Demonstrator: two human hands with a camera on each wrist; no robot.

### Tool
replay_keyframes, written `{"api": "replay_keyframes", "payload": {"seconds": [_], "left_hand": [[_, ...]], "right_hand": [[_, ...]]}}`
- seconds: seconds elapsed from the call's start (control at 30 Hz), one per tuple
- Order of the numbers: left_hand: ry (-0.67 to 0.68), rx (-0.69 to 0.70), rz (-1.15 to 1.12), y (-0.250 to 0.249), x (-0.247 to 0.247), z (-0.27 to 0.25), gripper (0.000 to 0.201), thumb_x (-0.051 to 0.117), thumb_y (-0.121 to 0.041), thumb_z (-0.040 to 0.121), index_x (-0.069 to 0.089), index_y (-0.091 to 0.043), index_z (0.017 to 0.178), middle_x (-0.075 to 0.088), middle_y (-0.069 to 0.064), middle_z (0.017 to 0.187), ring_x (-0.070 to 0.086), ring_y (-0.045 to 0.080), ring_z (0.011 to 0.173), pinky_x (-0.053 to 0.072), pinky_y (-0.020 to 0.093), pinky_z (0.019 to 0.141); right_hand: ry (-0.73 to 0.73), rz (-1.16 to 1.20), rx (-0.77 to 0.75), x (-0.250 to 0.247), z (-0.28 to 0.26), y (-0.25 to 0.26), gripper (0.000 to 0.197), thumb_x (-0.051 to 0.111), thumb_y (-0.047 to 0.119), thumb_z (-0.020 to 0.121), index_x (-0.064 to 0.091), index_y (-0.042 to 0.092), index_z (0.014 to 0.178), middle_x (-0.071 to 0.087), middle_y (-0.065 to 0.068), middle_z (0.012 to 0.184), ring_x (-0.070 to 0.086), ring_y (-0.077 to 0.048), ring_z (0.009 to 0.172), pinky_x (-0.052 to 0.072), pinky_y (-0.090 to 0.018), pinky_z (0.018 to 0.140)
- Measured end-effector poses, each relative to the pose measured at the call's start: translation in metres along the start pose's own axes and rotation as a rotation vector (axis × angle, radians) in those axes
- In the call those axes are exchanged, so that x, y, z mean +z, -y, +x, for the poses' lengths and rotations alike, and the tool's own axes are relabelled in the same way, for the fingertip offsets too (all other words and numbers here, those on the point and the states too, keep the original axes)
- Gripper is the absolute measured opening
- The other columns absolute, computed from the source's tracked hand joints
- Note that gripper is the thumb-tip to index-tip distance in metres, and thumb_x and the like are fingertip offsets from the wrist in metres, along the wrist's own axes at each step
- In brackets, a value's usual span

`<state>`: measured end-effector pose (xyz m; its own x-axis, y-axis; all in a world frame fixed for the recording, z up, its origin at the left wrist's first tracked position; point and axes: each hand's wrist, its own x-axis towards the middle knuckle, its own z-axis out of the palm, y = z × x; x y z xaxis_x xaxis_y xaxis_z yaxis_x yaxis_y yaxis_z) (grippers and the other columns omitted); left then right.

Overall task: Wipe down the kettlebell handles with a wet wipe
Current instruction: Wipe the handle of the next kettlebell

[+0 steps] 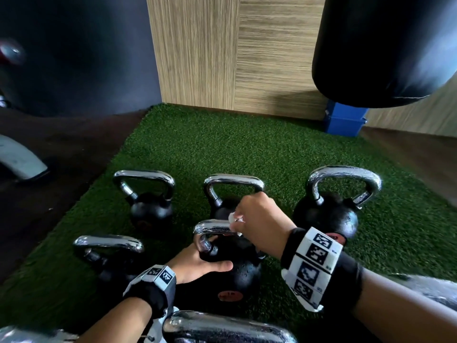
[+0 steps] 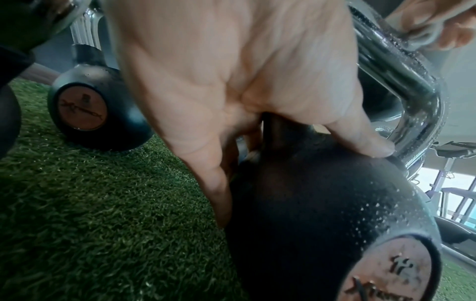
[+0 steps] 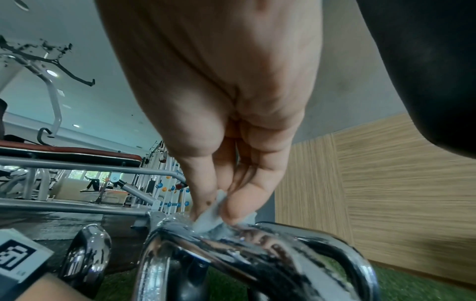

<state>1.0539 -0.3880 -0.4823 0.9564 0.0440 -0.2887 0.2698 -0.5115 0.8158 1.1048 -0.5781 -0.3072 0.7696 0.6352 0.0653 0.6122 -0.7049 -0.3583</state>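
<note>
Dim indoor light; chrome glare; edges warped, blurred.

Green turf mat [image 1: 222,144] on dark floor [image 1: 64,144], corner spot. Wood-grain panels [image 1: 235,58] at back & right, dark wall [image 1: 86,58] to left. Black punch bag [image 1: 383,45] hangs upper right, blue box [image 1: 343,122] below it against the panels. Elsewhere: white-framed gym machine [image 3: 55,106], brown-padded bench [image 3: 77,151], recessed ceiling lts [image 3: 51,73], bright windows [image 2: 435,181].

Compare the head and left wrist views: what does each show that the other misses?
Only the head view shows the hanging punching bag and the blue box. Only the left wrist view shows exercise machines by a bright window. Both show the left hand gripping a kettlebell while the right hand presses the wet wipe on its chrome handle, on green turf.
</note>
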Motion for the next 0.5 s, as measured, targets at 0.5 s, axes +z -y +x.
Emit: {"api": "replay_keyframes", "payload": {"seconds": [0.5], "left_hand": [[-0.011,-0.028,0.002,0.001,-0.003,-0.001,0.118,0.078,-0.088,0.048,0.040,-0.043,0.150,0.051,-0.026,0.143,0.046,-0.003,0.134,0.033,0.026,0.119]], "right_hand": [[-0.201,-0.018,0.201,0.001,-0.028,-0.040,0.022,0.074,0.033,0.086,0.072,0.012,0.077,0.067,0.002,0.071,0.061,-0.012,0.062,0.038,-0.013,0.051]]}}
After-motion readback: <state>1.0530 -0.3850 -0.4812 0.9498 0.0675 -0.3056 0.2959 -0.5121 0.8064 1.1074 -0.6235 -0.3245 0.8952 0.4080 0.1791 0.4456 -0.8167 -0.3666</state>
